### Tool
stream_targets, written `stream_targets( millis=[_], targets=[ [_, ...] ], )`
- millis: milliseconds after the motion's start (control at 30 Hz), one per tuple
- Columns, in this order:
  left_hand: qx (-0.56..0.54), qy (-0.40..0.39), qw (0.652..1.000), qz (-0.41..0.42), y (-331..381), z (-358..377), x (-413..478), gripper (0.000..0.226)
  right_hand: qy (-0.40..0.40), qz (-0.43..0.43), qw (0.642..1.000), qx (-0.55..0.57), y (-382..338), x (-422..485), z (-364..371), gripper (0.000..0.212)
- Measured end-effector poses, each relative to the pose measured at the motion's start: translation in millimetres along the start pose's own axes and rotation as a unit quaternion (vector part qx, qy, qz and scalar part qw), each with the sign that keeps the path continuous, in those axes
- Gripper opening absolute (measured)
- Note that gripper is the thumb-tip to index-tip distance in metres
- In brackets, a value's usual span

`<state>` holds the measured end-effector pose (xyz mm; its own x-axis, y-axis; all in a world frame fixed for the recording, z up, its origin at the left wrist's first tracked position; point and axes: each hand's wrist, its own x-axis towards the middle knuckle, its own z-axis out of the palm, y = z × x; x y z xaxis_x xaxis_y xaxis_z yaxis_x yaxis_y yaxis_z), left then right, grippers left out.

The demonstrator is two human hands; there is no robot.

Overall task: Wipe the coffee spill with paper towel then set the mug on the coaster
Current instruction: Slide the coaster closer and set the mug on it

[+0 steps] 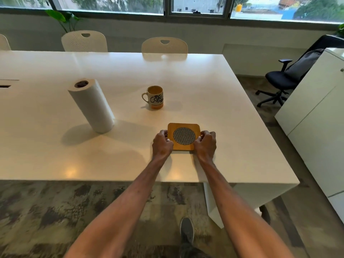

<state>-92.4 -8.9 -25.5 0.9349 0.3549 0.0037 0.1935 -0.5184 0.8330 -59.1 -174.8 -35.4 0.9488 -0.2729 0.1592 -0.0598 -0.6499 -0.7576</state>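
A square wooden coaster [184,127] with a round patterned centre lies flat on the white table [223,112], near the front edge. My left hand [162,144] grips its left side and my right hand [205,143] grips its right side. Behind it, apart from both hands, stands an upright cream and orange mug [155,97] with black lettering, handle to the left. A paper towel roll [92,106] stands upright to the left of the mug. I see no spill on the table surface.
Two white chairs [164,46] stand along the far side of the table. A black office chair [284,81] and a white cabinet [316,116] are on the right. A shoe [186,229] shows on the patterned floor below.
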Motion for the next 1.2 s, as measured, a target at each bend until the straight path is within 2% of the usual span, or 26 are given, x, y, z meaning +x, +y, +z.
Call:
stream_targets(
  millis=[267,833,1200],
  targets=[
    [0.032,-0.010,0.999,0.016,5,-5,-10,0.052,-0.002,-0.011,1.000,-0.012,-1,-9,-11,0.028],
    [0.063,-0.012,0.998,-0.007,0,-2,-8,0.046,0.004,-0.029,0.999,-0.021,1,-16,-10,0.027],
    [0.049,-0.010,0.999,-0.007,-2,-4,-12,0.051,0.011,-0.025,0.999,-0.027,2,-18,-7,0.029]
  ],
)
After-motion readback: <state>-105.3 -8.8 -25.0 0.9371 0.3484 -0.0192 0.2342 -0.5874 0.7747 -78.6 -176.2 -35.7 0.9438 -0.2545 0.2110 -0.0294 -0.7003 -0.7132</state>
